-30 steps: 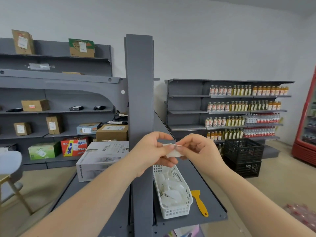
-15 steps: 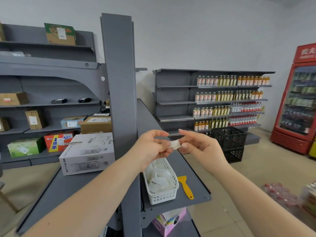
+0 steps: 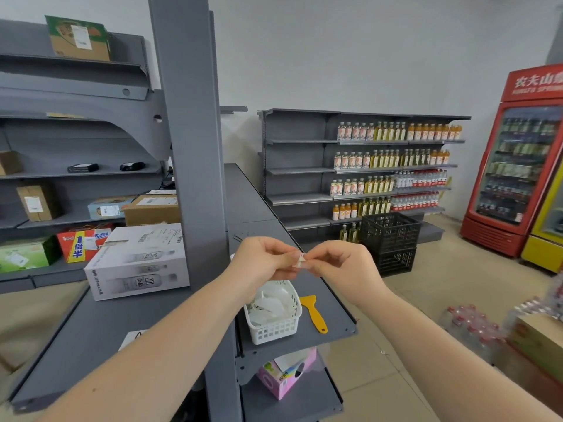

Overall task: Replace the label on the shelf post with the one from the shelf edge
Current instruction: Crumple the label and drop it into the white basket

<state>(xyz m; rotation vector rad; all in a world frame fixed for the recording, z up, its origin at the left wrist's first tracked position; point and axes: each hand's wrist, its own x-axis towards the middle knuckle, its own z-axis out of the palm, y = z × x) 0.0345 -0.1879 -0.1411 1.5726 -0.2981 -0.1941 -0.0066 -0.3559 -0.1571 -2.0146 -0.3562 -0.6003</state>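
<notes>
Hands met in front of you: your left hand [image 3: 262, 263] and right hand [image 3: 341, 266] both pinched the label [image 3: 300, 261], now crumpled far smaller than a second earlier. That suggested the old one was being balled up for discarding. Below sat the basket [image 3: 274, 328] and scraper [image 3: 313, 312]; beyond, left, the post [image 3: 195, 147] showed no label.
</notes>
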